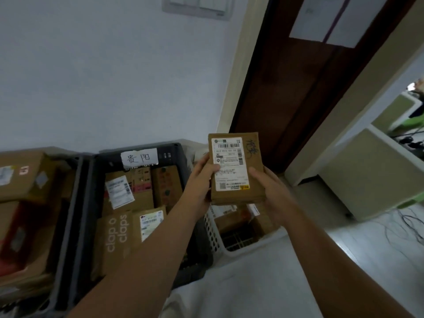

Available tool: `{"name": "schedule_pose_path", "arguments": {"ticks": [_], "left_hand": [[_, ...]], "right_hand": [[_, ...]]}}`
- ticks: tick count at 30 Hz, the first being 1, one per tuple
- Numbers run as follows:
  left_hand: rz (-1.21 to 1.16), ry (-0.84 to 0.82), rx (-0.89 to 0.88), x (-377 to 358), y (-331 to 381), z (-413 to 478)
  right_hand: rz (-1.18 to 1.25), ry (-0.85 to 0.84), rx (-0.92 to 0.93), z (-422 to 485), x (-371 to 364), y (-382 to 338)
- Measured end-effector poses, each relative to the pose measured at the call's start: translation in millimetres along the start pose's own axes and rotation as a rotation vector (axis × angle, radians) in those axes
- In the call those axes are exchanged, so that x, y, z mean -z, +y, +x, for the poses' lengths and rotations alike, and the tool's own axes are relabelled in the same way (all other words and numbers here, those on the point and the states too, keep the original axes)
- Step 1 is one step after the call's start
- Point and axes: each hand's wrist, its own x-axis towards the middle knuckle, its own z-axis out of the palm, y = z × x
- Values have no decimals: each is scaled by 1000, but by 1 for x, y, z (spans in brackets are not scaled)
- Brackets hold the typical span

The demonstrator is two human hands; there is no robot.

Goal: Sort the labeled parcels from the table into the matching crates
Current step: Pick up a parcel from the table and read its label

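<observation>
Cardboard parcel held up for a label check

Cardboard, flat and brown, the parcel (pixel 236 168) is raised face-up between both hands, above the white basket (pixel 214 235) at about 5 o'clock from the picture's centre. The left hand (pixel 202 177) grips its left edge with the thumb laid across the printed label (pixel 230 164); the right hand (pixel 271 191) is closed around the lower right corner. Holding it by the edges with the label turned toward the eyes looks meant for reading the destination; a scrawl in dark marker sits at the parcel's 1 o'clock corner, too loose to read.

Three containers stand along the wall. The dark crate (pixel 87 203), at 7 o'clock from the parcel, carries a handwritten tag (pixel 139 158) on its far rim and is nearly full of boxes, among them one printed "clap o claps" (pixel 117 237) and a box with a white label (pixel 119 191). Further out at 9 o'clock a second crate (pixel 75 171) holds bigger cartons, one with red on its side. The basket directly beneath the parcel holds a few small boxes with floor still showing through its base.

My judgement: the parcel has not been assigned yet, and the basket below is the nearest candidate
</observation>
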Motion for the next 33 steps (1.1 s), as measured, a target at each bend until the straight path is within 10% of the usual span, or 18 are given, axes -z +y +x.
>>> {"name": "schedule_pose_path", "arguments": {"ticks": [12, 24, 33], "left_hand": [[225, 388, 211, 6, -70, 88], [334, 639, 340, -25, -147, 99], [494, 685, 357, -21, -169, 93]], "right_hand": [[-225, 51, -141, 123, 73, 47], [-764, -575, -393, 204, 126, 97], [-1148, -974, -130, 212, 89, 108]]}}
